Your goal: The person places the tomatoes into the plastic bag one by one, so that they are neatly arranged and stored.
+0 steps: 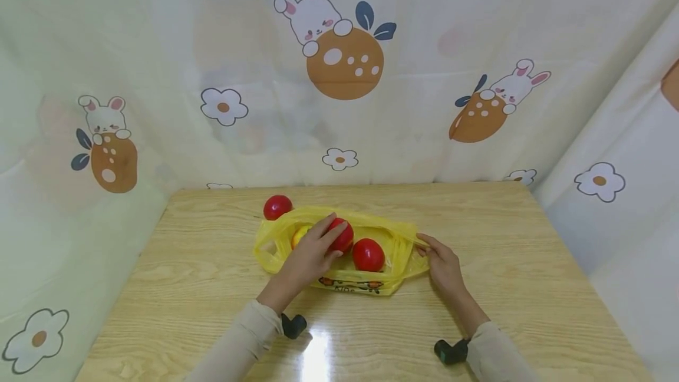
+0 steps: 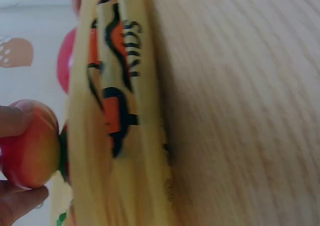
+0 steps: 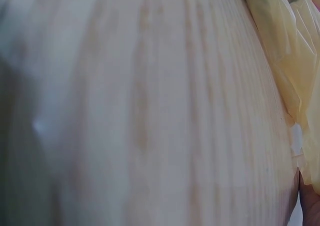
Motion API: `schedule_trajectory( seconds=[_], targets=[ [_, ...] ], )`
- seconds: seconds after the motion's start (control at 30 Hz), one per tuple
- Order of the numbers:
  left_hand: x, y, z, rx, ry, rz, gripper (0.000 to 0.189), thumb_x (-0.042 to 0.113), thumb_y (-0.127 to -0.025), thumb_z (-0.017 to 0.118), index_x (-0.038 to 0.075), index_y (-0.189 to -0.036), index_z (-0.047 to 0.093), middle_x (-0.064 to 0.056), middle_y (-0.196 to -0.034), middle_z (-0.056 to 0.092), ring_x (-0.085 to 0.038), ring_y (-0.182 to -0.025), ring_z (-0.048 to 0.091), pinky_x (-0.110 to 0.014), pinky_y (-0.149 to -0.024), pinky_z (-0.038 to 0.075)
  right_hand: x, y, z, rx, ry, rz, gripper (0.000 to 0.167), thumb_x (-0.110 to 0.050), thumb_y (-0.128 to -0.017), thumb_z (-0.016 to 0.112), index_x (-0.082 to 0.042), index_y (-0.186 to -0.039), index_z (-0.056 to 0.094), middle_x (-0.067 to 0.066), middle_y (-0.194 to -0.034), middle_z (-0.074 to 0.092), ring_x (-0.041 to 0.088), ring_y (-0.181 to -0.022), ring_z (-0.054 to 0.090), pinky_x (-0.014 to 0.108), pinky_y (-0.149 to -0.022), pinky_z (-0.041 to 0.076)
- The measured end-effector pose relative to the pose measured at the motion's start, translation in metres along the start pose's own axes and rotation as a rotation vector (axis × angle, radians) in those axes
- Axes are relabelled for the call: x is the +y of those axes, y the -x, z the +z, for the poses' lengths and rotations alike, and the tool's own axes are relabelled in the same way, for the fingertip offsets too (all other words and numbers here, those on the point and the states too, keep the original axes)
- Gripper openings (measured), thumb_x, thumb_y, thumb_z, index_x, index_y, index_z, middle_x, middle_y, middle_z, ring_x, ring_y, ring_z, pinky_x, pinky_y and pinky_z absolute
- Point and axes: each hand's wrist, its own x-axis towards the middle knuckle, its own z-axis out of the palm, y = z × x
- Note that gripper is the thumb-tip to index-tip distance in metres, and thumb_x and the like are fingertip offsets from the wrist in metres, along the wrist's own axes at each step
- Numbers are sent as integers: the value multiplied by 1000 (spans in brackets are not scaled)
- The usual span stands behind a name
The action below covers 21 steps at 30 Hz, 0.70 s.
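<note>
A yellow plastic bag (image 1: 389, 285) with printed figures lies with its mouth spread on the table. My left hand (image 1: 312, 252) reaches over the bag and grips a round red fruit (image 1: 342, 236). In the left wrist view, this fruit (image 2: 31, 148) has a yellow blush and sits between thumb and fingers. Another red fruit (image 1: 368, 254) lies inside the bag to the right. A yellowish fruit (image 1: 299, 234) is partly hidden behind my left hand. At the bag's right end, my right hand (image 1: 444, 264) pinches the plastic edge.
One more red fruit (image 1: 277, 207) rests on the wooden table (image 1: 201, 287) behind the bag's left end. A patterned curtain (image 1: 414, 134) borders the back and sides. Dark wrist devices (image 1: 451, 351) stick out at both sleeves.
</note>
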Motion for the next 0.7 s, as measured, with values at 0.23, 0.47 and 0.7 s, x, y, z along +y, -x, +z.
schedule_trajectory(
  seconds=[0.23,0.47,0.7],
  targets=[
    [2,5,9,91,-124,164,57,12,-83,78,11,-135,56,-17,-145,46,-35,-129,49,-40,-99,52,3,2,2,55,-2,-106,38,2,-100,38,4,-133,56,29,-124,62,35,-106,68,42,-95,53],
    [7,11,17,65,-169,186,56,18,-82,80,15,-133,57,-15,-142,49,-32,-128,50,-39,-103,49,2,2,1,29,-6,-56,41,2,-101,34,3,-137,53,28,-130,59,37,-112,65,40,-100,50],
    [-1,24,36,-94,-184,98,55,28,-87,75,15,-136,53,-17,-140,52,-33,-127,52,-47,-113,38,0,-1,-1,1,-13,46,41,2,-102,33,3,-139,50,25,-129,61,36,-119,61,14,-98,42]
  ],
)
